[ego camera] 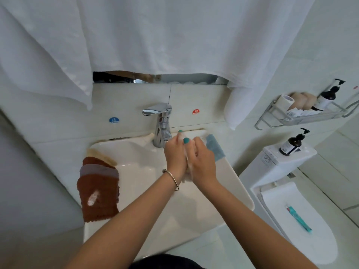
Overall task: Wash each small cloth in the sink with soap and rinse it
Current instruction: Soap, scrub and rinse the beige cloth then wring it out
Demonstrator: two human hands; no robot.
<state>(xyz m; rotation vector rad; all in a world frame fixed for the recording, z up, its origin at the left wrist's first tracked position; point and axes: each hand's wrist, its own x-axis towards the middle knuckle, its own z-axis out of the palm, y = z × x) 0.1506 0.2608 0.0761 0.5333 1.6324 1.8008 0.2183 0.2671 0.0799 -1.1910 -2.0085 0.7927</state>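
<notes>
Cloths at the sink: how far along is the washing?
In hand: both hands, left hand and right hand, rub a pale cloth over the sink. The brown stack looks unwashed. The blue cloth may be done; uncertain.

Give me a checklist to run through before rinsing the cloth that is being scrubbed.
1. Pale cloth held between left hand and right hand: ok.
2. Hands over the sink basin: ok.
3. Faucet within reach, just behind the hands: ok.
4. Water running: cannot tell.
5. Suds on the cloth: cannot tell.
6. Brown cloths on the left rim and blue cloth on the right rim, out of the way: ok.
</notes>
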